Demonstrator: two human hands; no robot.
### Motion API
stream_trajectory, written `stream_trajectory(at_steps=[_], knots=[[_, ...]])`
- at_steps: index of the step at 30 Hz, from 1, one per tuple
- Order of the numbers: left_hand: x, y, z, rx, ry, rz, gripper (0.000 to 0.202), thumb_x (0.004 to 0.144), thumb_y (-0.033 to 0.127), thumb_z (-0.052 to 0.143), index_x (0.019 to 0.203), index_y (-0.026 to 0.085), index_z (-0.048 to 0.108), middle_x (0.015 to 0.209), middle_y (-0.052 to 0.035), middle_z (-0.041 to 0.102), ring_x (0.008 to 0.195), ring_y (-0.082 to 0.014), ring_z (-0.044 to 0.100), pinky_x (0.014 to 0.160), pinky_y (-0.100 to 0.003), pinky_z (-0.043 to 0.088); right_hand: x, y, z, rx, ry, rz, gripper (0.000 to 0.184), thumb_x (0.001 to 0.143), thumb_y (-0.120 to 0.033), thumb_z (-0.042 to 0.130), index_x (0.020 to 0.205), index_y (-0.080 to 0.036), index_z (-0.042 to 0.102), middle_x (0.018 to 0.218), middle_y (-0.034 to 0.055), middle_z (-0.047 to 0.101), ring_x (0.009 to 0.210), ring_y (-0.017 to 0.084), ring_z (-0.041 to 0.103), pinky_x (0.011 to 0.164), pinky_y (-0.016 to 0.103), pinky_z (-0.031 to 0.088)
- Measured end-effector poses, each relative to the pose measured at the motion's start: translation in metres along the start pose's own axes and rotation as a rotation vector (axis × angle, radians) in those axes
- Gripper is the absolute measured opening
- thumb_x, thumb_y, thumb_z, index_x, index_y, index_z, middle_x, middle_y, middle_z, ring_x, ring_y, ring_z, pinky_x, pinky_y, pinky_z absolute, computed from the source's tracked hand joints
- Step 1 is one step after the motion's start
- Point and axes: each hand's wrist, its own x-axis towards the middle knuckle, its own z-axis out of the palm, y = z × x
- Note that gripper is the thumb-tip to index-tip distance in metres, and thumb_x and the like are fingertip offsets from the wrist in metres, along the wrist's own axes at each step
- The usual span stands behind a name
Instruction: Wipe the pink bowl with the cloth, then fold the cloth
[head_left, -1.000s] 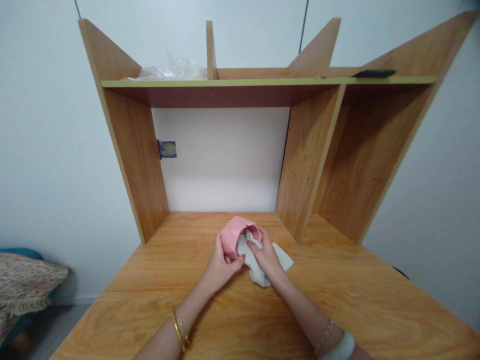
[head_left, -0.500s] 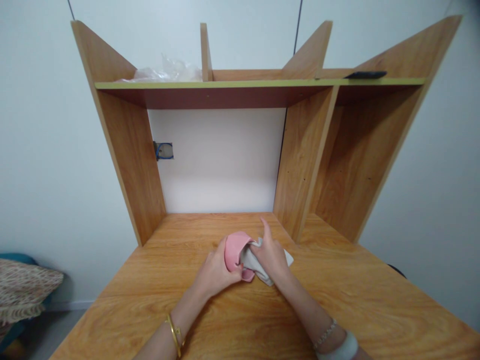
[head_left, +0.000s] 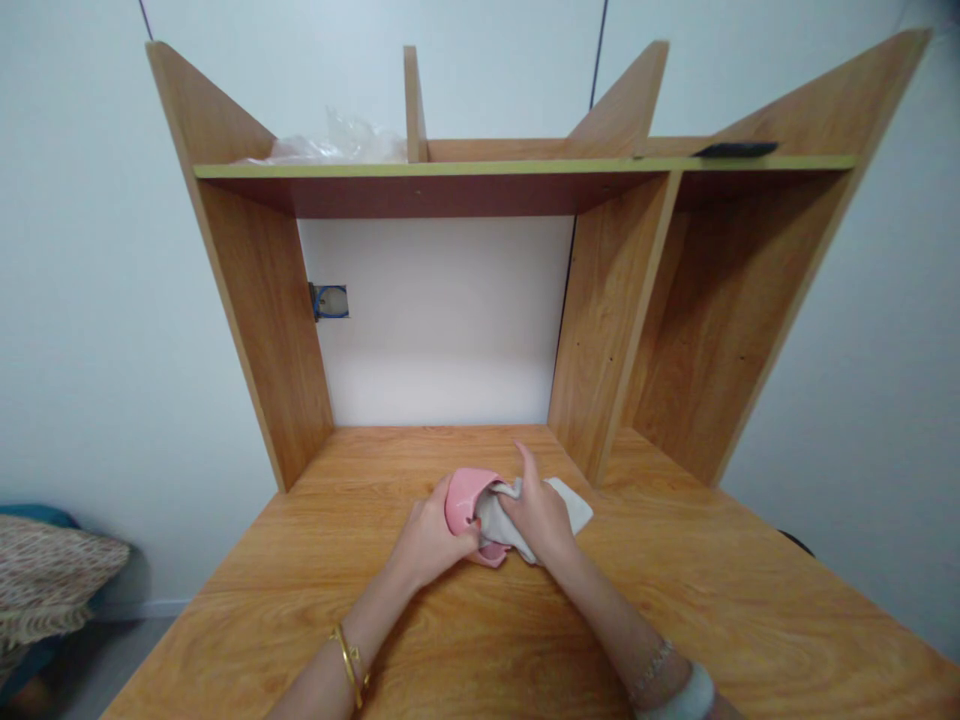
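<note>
My left hand (head_left: 433,540) grasped the vessel (head_left: 465,496) over the desk (head_left: 480,645), opening rightward, while my right hand (head_left: 541,518), thumb raised, finger closure hidden, pressed the cloth (head_left: 573,503) at that opening: seemingly an inside wipe, the next stroke calling for a steady left grip.

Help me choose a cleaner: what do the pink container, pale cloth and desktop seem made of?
Pink container: glossy, perhaps glazed ceramic or hard plastic; highlights fit both.
Pale cloth: soft matte fabric, judging by its loose folds.
Desktop: satin wood or wood-look laminate, given its grain and faint sheen.
</note>
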Motion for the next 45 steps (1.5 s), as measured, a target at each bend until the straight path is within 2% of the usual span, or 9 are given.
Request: stream_trajectory(at_steps=[4, 10, 17, 21, 24, 30, 34, 40, 45], knots=[[-0.002, 0.002, -0.004, 0.154, -0.004, -0.011, 0.056, 0.060, 0.027, 0.058, 0.116, 0.019, 0.050, 0.090, -0.0056, 0.065, 0.078, -0.0229, 0.059, 0.072, -0.031, 0.044, -0.001, -0.004, -0.009, -0.152, -0.013, -0.081, 0.065, 0.077, -0.032, 0.048, 0.134, -0.017, 0.022, 0.067, 0.0053, 0.064, 0.063, 0.021, 0.060, 0.053, 0.025, 0.032], [-0.004, 0.003, -0.013, 0.245, 0.000, 0.033, 0.058, 0.059, 0.034, 0.061, 0.115, 0.022, 0.052, 0.082, -0.0056, 0.065, 0.072, -0.0242, 0.058, 0.070, -0.032, 0.043, -0.003, -0.004, -0.011, -0.103, -0.137, -0.263, 0.067, 0.074, -0.019, 0.045, 0.136, -0.018, 0.019, 0.070, 0.0035, 0.065, 0.068, 0.020, 0.061, 0.058, 0.025, 0.035], [0.003, -0.007, -0.016, 0.035, 0.132, -0.016, 0.058, 0.081, 0.049, 0.038, 0.130, 0.020, 0.029, 0.091, -0.0041, 0.058, 0.068, -0.0161, 0.056, 0.071, -0.030, 0.042, -0.004, -0.003, -0.002, 0.178, 0.007, -0.028, 0.067, 0.073, -0.016, 0.041, 0.136, -0.015, 0.017, 0.082, 0.0072, 0.065, 0.076, 0.022, 0.061, 0.066, 0.029, 0.041], [0.001, -0.007, -0.002, -0.188, 0.019, 0.032, 0.075, 0.075, 0.050, 0.052, 0.133, 0.016, 0.018, 0.117, -0.0123, 0.049, 0.101, -0.0215, 0.050, 0.085, -0.033, 0.038, 0.001, 0.003, 0.011, 0.469, 0.151, 0.034, 0.064, 0.073, -0.018, 0.041, 0.133, -0.016, 0.021, 0.113, 0.0097, 0.056, 0.102, 0.021, 0.053, 0.082, 0.032, 0.041], [-0.002, -0.002, 0.010, -0.316, -0.027, 0.079, 0.080, 0.071, 0.044, 0.061, 0.131, 0.015, 0.016, 0.124, -0.0136, 0.044, 0.111, -0.0217, 0.044, 0.092, -0.033, 0.034, 0.004, 0.004, 0.020, 0.616, 0.166, 0.073, 0.058, 0.072, -0.022, 0.042, 0.128, -0.014, 0.027, 0.119, 0.0109, 0.051, 0.107, 0.019, 0.049, 0.086, 0.031, 0.040], [0.000, 0.002, 0.008, -0.285, 0.078, 0.047, 0.060, 0.075, 0.034, 0.055, 0.125, 0.016, 0.027, 0.110, -0.0085, 0.054, 0.097, -0.0185, 0.053, 0.086, -0.032, 0.040, 0.008, 0.003, 0.027, 0.667, 0.041, 0.167, 0.066, 0.064, -0.023, 0.054, 0.124, -0.013, 0.031, 0.106, 0.0112, 0.058, 0.090, 0.020, 0.058, 0.075, 0.030, 0.045], [0.001, -0.001, -0.003, -0.094, 0.071, 0.038, 0.062, 0.067, 0.028, 0.058, 0.124, 0.019, 0.035, 0.101, -0.0053, 0.060, 0.085, -0.0193, 0.057, 0.077, -0.030, 0.044, 0.008, 0.004, 0.020, 0.510, 0.035, 0.111, 0.071, 0.062, -0.023, 0.058, 0.126, -0.012, 0.030, 0.098, 0.0103, 0.061, 0.086, 0.021, 0.059, 0.073, 0.031, 0.044], [-0.001, 0.002, -0.012, 0.238, 0.056, -0.018, 0.058, 0.063, 0.033, 0.059, 0.119, 0.020, 0.046, 0.088, -0.0070, 0.065, 0.080, -0.0267, 0.059, 0.073, -0.035, 0.042, 0.002, -0.005, -0.002, 0.279, -0.009, 0.018, 0.071, 0.068, -0.021, 0.050, 0.133, -0.012, 0.023, 0.062, 0.0005, 0.059, 0.057, 0.018, 0.056, 0.053, 0.025, 0.039], [0.003, -0.001, -0.011, 0.160, 0.063, -0.053, 0.049, 0.065, 0.029, 0.056, 0.113, 0.018, 0.051, 0.092, -0.0076, 0.065, 0.081, -0.0248, 0.059, 0.072, -0.033, 0.043, -0.001, -0.008, -0.005, 0.297, -0.004, -0.024, 0.067, 0.072, -0.025, 0.047, 0.133, -0.015, 0.023, 0.054, -0.0044, 0.054, 0.049, 0.017, 0.052, 0.049, 0.024, 0.036]])
